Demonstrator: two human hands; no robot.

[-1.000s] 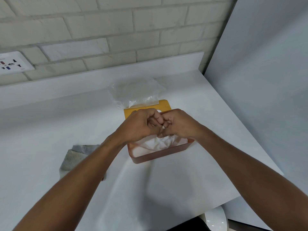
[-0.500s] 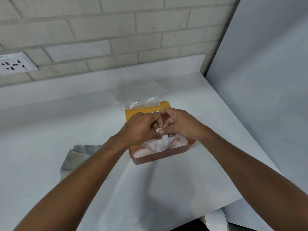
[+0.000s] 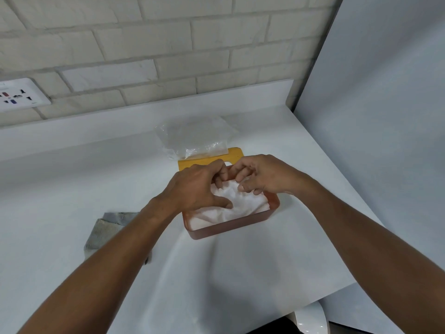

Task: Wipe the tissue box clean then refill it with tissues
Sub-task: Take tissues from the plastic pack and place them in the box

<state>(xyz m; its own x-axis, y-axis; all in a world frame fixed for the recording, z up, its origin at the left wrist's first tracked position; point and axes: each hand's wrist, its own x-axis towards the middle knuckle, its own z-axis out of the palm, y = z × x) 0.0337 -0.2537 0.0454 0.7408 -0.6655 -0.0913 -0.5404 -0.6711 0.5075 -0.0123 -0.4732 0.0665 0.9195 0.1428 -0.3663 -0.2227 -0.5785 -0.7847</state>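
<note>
Counting what is on the white surface: one tissue box, one heap of white tissues inside it, one yellow lid, one clear plastic wrapper, one grey cloth, and two hands. The tissue box is reddish-brown and open on top; it stands near the middle of the surface, and the tissues fill it nearly up to the rim. The left hand is over the left part of the box, its fingers bent down and its thumb pressing on the tissues. The right hand is over the far right part, its fingers curled and its fingertips touching the top of the heap. So the tissues lie directly under both grips, which are half spread and press on them. The lid lies flat just behind the box, and the wrapper is behind the lid, partly on it. The cloth is left of the box, partly hidden under the left forearm.
</note>
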